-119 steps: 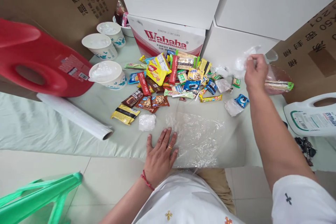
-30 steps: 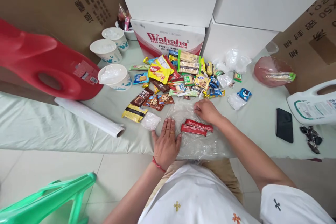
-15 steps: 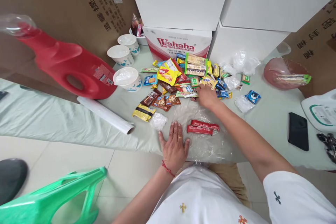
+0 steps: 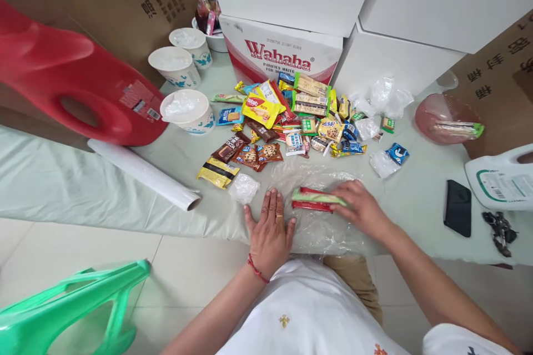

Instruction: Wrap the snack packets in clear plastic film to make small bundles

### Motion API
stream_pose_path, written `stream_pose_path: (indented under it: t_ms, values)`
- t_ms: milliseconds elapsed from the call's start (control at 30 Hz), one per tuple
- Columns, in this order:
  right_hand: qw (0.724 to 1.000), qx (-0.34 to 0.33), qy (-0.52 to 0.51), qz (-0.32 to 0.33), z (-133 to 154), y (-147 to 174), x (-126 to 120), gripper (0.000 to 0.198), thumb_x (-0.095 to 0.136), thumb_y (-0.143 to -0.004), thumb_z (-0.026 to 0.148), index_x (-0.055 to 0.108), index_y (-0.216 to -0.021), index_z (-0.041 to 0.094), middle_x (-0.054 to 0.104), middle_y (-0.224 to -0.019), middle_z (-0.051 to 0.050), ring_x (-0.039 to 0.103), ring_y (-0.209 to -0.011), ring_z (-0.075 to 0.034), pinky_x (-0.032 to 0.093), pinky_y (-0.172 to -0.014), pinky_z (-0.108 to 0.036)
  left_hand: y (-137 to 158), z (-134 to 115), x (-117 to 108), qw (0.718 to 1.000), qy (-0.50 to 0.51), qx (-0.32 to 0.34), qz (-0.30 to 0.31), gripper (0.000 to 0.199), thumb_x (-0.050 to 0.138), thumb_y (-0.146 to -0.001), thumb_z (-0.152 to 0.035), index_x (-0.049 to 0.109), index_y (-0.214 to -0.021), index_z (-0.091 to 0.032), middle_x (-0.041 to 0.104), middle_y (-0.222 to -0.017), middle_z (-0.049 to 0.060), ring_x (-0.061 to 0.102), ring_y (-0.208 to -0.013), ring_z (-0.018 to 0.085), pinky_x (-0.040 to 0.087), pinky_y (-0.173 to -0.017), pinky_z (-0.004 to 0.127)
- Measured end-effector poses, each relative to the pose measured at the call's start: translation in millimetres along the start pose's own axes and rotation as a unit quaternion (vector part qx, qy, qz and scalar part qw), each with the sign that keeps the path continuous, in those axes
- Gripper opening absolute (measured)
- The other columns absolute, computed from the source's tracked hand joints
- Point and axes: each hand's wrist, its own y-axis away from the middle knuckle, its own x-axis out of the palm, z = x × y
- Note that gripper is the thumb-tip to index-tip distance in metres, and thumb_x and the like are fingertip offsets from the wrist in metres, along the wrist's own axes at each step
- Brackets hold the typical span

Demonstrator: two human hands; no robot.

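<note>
My left hand lies flat with its fingers stretched, pressing the left edge of a sheet of clear plastic film on the table. My right hand pinches the right end of a slim green snack packet. That packet is over the red snack sticks, which lie on the film; whether it touches them I cannot tell. Beyond the film spreads a pile of wrapped snacks, with brown cookie packets at its near left. A crumpled ball of clear film sits just beyond my left fingertips.
To the left stand paper cups, a large red jug and a white film roll. White boxes and a Wahaha carton form the back. At right are a pink bowl, phone, keys and white jug.
My right hand has come back from the snack pile toward me, bringing the green packet over the red sticks. My left hand remains flat on the film. The view has shifted slightly.
</note>
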Motion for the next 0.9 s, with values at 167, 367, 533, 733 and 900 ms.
stream_pose_path:
  t_ms: [167,367,533,733,900]
  values:
    - [0.995,-0.013,0.091,0.027,10,9,31,0.058,0.062,-0.096,0.051,0.055,-0.146,0.021,0.055,-0.142,-0.017,0.051,-0.118,-0.032,0.045,-0.102,-0.051,0,-1,0,1.0,-0.009,0.005,0.007,0.067,0.04,-0.103,-0.036,0.024,-0.163,-0.012,0.031,-0.165,0.02,0.032,-0.154,0.034,-0.007,-0.123,0.069]
    - [0.99,0.0,0.139,0.017,27,-8,30,0.044,0.053,-0.101,0.042,0.061,-0.139,0.02,0.06,-0.133,-0.016,0.051,-0.112,-0.031,0.045,-0.096,-0.047,0,-4,-3,1.0,-0.019,-0.021,0.001,0.065,0.043,-0.101,-0.038,0.032,-0.161,-0.015,0.034,-0.165,0.019,0.033,-0.153,0.035,-0.001,-0.124,0.07]
    - [0.981,-0.051,0.147,0.113,45,-2,30,0.032,0.059,-0.098,0.046,0.073,-0.114,0.022,0.069,-0.109,-0.012,0.052,-0.104,-0.03,0.042,-0.094,-0.046,-1,-7,-3,0.999,-0.022,-0.026,-0.008,0.063,0.045,-0.101,-0.038,0.035,-0.16,-0.016,0.035,-0.164,0.019,0.035,-0.152,0.035,-0.001,-0.123,0.072]
    - [0.989,-0.032,0.121,0.075,31,-20,12,0.027,0.057,-0.101,0.039,0.073,-0.117,0.024,0.069,-0.11,-0.01,0.055,-0.1,-0.026,0.043,-0.087,-0.039,0,-3,-4,1.0,-0.022,-0.014,-0.01,0.061,0.042,-0.103,-0.04,0.036,-0.159,-0.017,0.036,-0.164,0.019,0.035,-0.152,0.034,-0.002,-0.123,0.072]
    - [0.989,0.021,0.148,-0.003,25,-104,-3,0.028,0.048,-0.103,0.028,0.074,-0.106,0.02,0.069,-0.105,-0.01,0.063,-0.101,-0.023,0.048,-0.085,-0.034,3,-2,-16,0.998,-0.034,0.003,-0.049,0.056,0.046,-0.102,-0.036,0.044,-0.156,-0.021,0.037,-0.164,0.014,0.031,-0.154,0.035,-0.001,-0.124,0.069]
